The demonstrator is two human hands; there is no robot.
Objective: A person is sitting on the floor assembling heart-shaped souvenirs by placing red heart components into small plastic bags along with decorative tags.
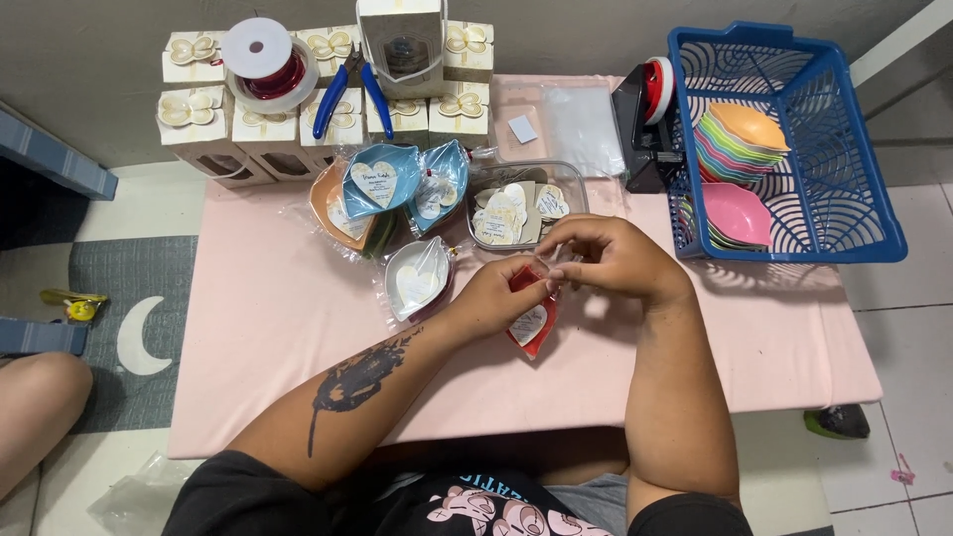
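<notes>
Both hands, left hand [496, 295] and right hand [608, 256], pinch a wrapped red dish [531, 320].

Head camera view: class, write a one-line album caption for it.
Both hands, left and right, pinch a wrapped red leaf-shaped dish over a pink table, beside a blue basket.

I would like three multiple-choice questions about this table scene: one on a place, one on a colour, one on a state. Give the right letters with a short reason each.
1. Where does the blue plastic basket stand?
A. at the table's right end
B. on the floor
C. on the person's lap

2. What colour is the leaf-shaped dish in clear wrap in both hands?
A. white
B. red
C. blue

3. How is the clear plastic box of heart-shaped tags?
A. lidded
B. open
C. overturned

Answers: 1 A, it sits on the pink table at right; 2 B, red shows between left hand and right hand; 3 B, tags lie uncovered.
</notes>
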